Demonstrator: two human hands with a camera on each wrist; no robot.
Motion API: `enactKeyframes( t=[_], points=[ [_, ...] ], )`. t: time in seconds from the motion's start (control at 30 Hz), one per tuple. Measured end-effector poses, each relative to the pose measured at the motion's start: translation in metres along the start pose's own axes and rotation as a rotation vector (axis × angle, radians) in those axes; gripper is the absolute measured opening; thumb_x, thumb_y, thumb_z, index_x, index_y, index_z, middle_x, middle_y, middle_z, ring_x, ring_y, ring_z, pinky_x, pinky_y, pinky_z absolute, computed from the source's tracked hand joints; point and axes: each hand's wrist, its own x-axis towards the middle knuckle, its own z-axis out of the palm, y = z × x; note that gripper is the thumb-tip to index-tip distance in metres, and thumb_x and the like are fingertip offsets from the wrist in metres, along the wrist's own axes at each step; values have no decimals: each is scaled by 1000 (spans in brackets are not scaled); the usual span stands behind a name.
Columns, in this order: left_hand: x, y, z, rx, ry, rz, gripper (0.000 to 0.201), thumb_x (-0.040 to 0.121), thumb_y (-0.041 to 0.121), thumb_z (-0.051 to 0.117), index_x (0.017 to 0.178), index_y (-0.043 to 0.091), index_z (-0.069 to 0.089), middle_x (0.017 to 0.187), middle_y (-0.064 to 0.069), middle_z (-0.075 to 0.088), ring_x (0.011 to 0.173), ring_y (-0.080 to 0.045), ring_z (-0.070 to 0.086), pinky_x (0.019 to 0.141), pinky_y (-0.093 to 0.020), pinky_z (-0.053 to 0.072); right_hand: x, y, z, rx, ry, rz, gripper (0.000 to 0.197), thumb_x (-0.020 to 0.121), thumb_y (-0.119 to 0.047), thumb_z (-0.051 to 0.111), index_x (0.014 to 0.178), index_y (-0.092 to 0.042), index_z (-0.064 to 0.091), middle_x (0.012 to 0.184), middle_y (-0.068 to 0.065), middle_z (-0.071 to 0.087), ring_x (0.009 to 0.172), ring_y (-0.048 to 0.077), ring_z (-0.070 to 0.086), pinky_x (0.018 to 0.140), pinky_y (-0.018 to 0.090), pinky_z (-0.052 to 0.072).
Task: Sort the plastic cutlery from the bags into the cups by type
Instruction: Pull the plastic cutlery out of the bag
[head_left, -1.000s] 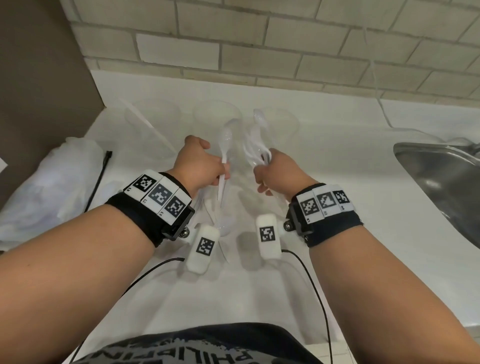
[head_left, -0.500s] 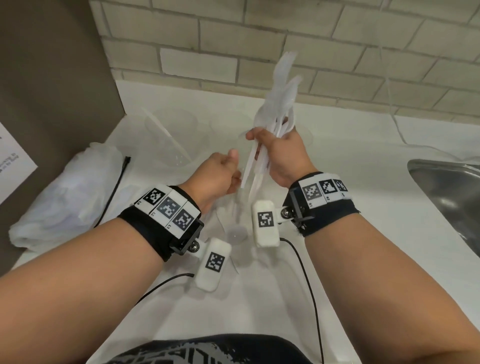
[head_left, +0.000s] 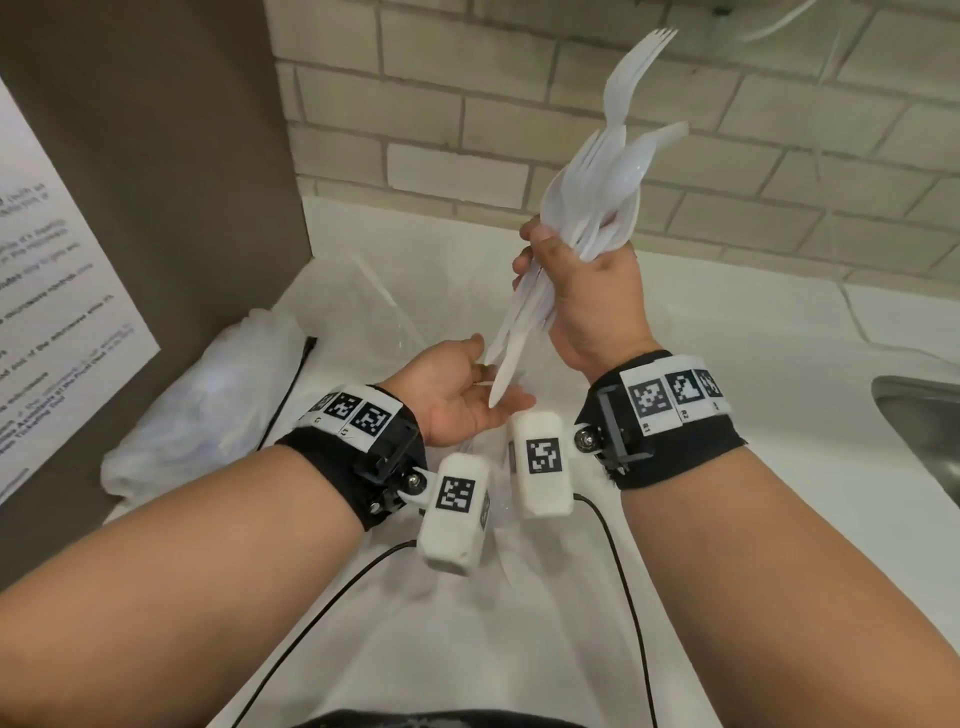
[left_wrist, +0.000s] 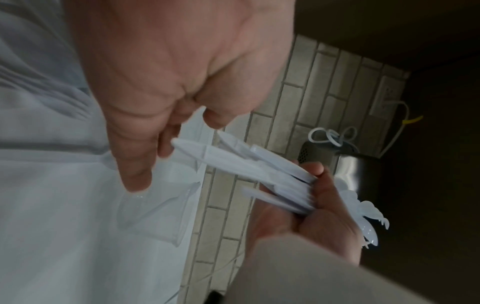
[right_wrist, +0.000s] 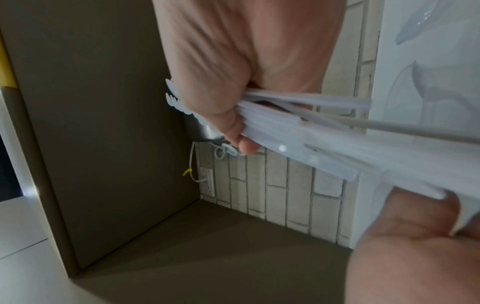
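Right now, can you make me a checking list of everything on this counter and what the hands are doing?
Surface: white counter, bare where visible.
Job's things: cutlery bundle, forks and spoons, heads up; clear cups behind the hands.
Clutter: plastic bag at left.
Hands: right hand grips the bundle; left hand open under the handle tips.
Cables: black wrist cables; white cord.
Surroundings: brick wall, steel sink, brown panel.

Translucent white cutlery bundle (head_left: 597, 208), white counter (head_left: 727, 338), pale beige brick wall (head_left: 467, 104), black wristbands (head_left: 675, 447) with black-and-white square markers
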Motion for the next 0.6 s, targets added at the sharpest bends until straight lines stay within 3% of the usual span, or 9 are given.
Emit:
enactKeyframes(
  t=[0.1, 0.2, 0.27, 0.33, 0.4, 0.47, 0.53, 0.6],
  points=[
    [-9, 3, 5, -2, -88, 12, 47, 105, 32, 33, 104, -11, 55, 103, -30, 61, 91, -41, 64, 85, -48, 53, 0, 2, 1, -32, -10, -37, 13, 84, -6, 65, 95, -2, 60, 77, 6, 64, 63, 20, 62, 66, 37, 52],
    [-14, 7, 8, -45, -165, 67, 41, 105, 25, 29, 108, -6, 56, 97, -24, 61, 98, -39, 61, 90, -54, 52, -3, 11, 0, -116, 7, -39, 28, 84, -7, 68, 105, 8, 59, 79, 4, 67, 67, 17, 67, 68, 36, 55],
    [-14, 9, 8, 13, -129, 59, 37, 104, 25, 31, 109, -1, 56, 94, -22, 59, 99, -39, 60, 94, -56, 48, -4, 16, -1, -95, 19, -21, 31, 84, -5, 69, 109, 11, 58, 78, 2, 68, 69, 18, 67, 69, 37, 56],
    [-14, 9, 9, 24, -84, 71, 33, 104, 23, 32, 111, 0, 55, 95, -21, 57, 91, -37, 60, 91, -54, 50, -6, 19, 0, -77, 24, -5, 29, 82, -4, 69, 106, 9, 59, 76, 0, 68, 71, 19, 67, 75, 41, 57],
    [-15, 10, 11, -60, -93, 129, 35, 104, 17, 30, 122, 0, 54, 99, -20, 59, 88, -31, 60, 86, -48, 55, -9, 22, 1, -128, 2, 0, 15, 77, -3, 70, 92, -2, 66, 75, -2, 69, 77, 20, 67, 80, 42, 57],
    [-15, 12, 11, -121, -77, 171, 37, 104, 13, 28, 127, -2, 53, 103, -19, 61, 89, -29, 61, 80, -46, 56, -12, 24, 3, -177, 1, 8, 15, 75, 1, 72, 79, -13, 69, 77, -1, 70, 80, 17, 68, 79, 37, 56],
    [-15, 12, 8, -85, -57, 166, 37, 102, 12, 29, 126, -1, 54, 111, -19, 59, 98, -32, 59, 84, -48, 55, -11, 27, 4, -173, 28, 16, 19, 73, 4, 73, 77, -14, 69, 77, 0, 71, 80, 15, 68, 76, 33, 55],
    [-19, 12, 8, 4, -53, 136, 35, 101, 11, 29, 112, -1, 60, 106, -20, 61, 97, -35, 60, 86, -52, 52, -11, 28, 7, -160, 44, 11, 17, 70, 1, 75, 83, -7, 68, 76, 0, 70, 78, 15, 68, 74, 32, 56]
  ],
)
